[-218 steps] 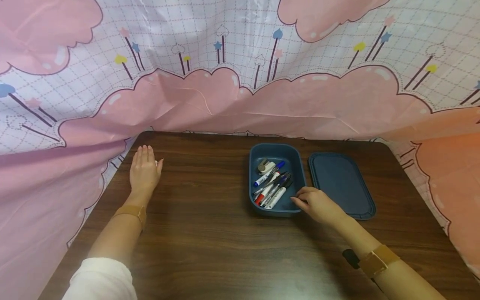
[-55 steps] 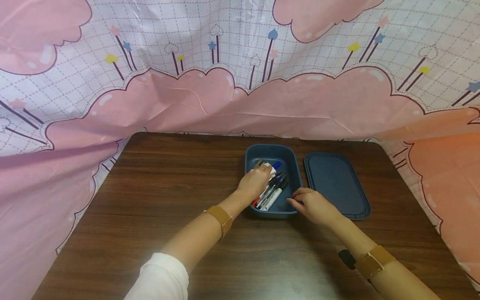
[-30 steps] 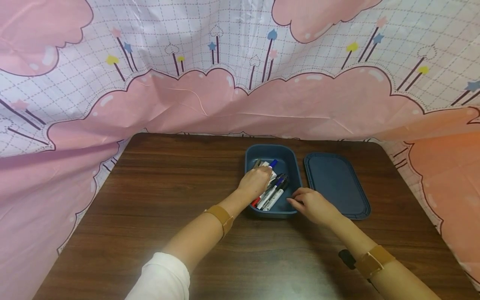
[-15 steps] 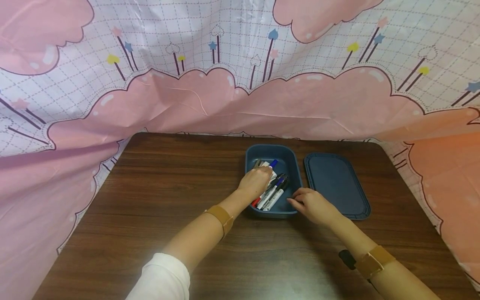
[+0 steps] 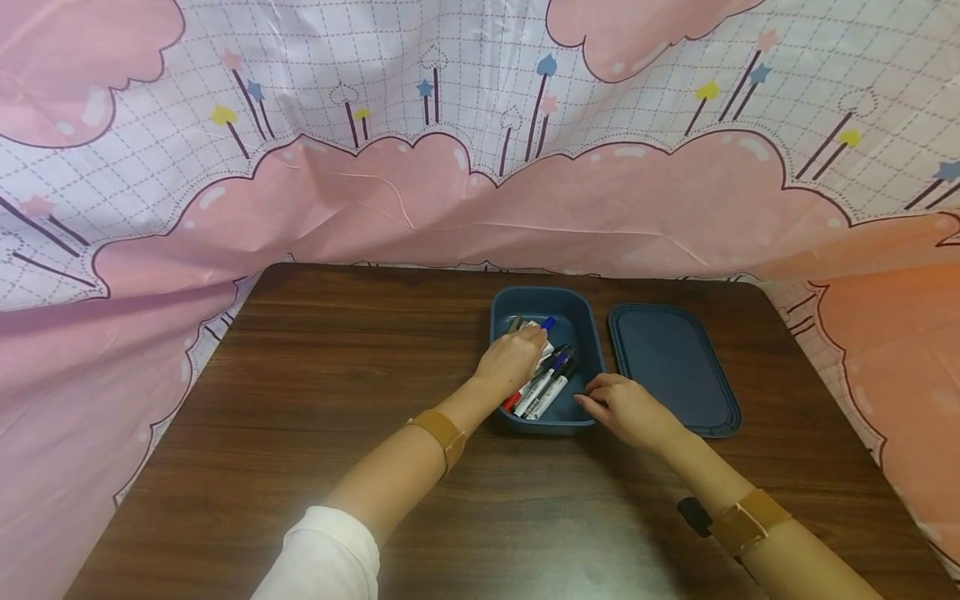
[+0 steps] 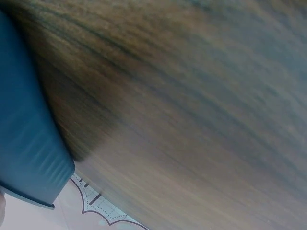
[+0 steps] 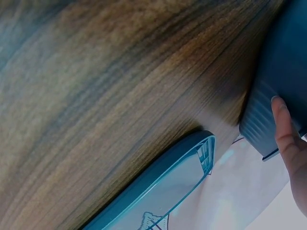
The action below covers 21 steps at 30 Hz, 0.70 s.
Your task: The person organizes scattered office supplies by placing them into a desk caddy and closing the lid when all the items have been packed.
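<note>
A dark blue plastic box (image 5: 540,305) holds several pens and markers. My left hand (image 5: 512,363) reaches over its left wall with fingers bent down among them; the fingertips and anything between them are hidden. By those fingers a blue cap (image 5: 548,323) and part of a white thing show. Nearer to me lie a white marker with a black cap (image 5: 550,397), a blue-capped marker (image 5: 534,392) and a red tip (image 5: 512,402). My right hand (image 5: 630,410) pinches the box's right wall near the front corner, a finger (image 7: 283,122) against the outside in the right wrist view.
To the right of the box, its blue lid (image 5: 675,367) lies flat on the brown wooden table (image 5: 360,358). A patterned pink and white cloth (image 5: 570,200) hangs behind and around the table. The left wrist view shows mostly tabletop and the box's outer wall (image 6: 29,129).
Since the oldest frame, my left hand has gone from the table's left side into the box, and the markers have shifted. My right hand stays at the box wall. The last half second looks still.
</note>
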Available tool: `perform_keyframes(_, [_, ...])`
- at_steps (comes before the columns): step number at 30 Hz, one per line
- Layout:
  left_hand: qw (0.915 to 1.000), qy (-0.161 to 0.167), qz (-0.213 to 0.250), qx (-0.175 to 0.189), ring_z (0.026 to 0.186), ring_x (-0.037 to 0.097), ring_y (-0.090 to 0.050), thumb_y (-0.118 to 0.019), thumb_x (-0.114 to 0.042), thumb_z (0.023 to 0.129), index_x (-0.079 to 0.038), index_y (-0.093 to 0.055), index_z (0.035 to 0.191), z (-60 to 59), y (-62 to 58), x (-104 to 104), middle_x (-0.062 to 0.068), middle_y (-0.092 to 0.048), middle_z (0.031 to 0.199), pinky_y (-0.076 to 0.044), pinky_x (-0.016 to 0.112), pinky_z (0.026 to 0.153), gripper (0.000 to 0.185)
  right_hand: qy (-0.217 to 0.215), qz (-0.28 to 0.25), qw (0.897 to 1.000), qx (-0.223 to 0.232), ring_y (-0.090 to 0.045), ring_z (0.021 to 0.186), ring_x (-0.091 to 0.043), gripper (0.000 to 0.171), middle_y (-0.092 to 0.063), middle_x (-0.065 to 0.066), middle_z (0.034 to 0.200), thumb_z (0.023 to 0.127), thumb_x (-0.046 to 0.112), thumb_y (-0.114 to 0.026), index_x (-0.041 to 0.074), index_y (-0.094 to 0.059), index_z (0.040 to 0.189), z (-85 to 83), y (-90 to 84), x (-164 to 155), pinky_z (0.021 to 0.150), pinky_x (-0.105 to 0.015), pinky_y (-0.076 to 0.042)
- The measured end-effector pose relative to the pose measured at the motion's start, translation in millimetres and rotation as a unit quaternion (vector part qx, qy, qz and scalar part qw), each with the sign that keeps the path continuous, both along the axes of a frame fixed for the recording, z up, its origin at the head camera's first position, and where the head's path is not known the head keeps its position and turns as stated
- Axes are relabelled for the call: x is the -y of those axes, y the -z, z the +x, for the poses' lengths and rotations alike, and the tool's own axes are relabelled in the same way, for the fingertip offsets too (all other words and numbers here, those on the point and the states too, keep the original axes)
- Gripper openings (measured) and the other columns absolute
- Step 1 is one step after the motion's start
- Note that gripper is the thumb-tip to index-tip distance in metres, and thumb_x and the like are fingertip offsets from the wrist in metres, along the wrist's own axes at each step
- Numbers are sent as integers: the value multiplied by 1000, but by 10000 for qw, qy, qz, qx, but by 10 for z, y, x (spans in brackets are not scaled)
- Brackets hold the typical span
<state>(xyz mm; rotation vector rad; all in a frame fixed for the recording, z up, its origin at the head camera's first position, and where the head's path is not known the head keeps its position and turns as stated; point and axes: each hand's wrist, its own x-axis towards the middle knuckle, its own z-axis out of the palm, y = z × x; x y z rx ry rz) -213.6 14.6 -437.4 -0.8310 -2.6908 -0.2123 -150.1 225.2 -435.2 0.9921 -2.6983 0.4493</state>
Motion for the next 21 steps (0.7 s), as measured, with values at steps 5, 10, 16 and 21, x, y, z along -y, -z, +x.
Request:
perform_keyframes(5, [9999,6,59,-125,122,14,-61,-44,-24,103,-10,-65,125,2,6,3,2,-65,130,-52,27,100,33,-20,25,10000,21,-67,79,-21,18,-69,-10,87,88,13,-69,4,-74,73,-3,-2,3,67,-35,-59])
perform_keyframes(10, [9994,64,125,-330,121,16,-62,-49,-24,101,-9,-65,125,-4,16,4,3,-66,129,-52,27,100,32,-54,29,10000,-1,-67,79,-21,17,-69,-11,87,88,12,-69,3,-75,74,-5,-1,-1,66,-34,-59])
perform_keyframes(16, [9988,226,242,-364,123,18,-60,-54,-24,99,-8,-63,128,-5,12,8,5,-64,132,-50,30,103,34,-66,42,10000,-41,-67,79,-21,16,-69,-11,87,87,12,-69,2,-75,76,-9,-4,-2,66,-34,-59])
perform_keyframes(21, [9986,249,184,-419,124,17,-59,-54,-24,99,-9,-63,129,-4,21,12,4,-62,133,-49,30,104,34,-70,58,10000,2,-67,80,-21,15,-70,-10,87,87,13,-69,2,-75,78,-7,-9,4,67,-34,-59])
